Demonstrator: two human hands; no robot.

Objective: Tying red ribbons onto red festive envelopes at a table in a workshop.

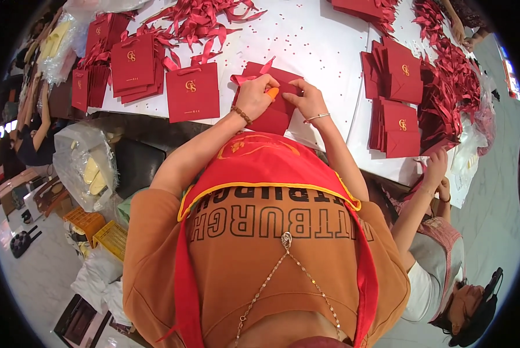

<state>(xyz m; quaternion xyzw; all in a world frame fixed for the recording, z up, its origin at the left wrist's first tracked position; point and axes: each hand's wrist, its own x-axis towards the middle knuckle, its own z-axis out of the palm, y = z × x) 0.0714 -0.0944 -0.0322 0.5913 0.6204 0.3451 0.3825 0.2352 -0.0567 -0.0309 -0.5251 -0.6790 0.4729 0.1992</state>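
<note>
On the white table in front of me lies a red paper gift bag, flat, with a red ribbon at its far side. My left hand is over the bag's left part, fingers pinched together where the ribbon comes out. An orange cover or small orange piece shows at its thumb tip. My right hand grips the bag's right part between thumb and curled fingers. Just left of it lies another red gift bag with a gold emblem. The left fingertips are partly hidden.
Red bags are stacked at the left, and more bags stand at the right beside heaped ribbons. Red specks dot the white table. A co-worker works at the right. Clear plastic bags and yellow crates sit at the left.
</note>
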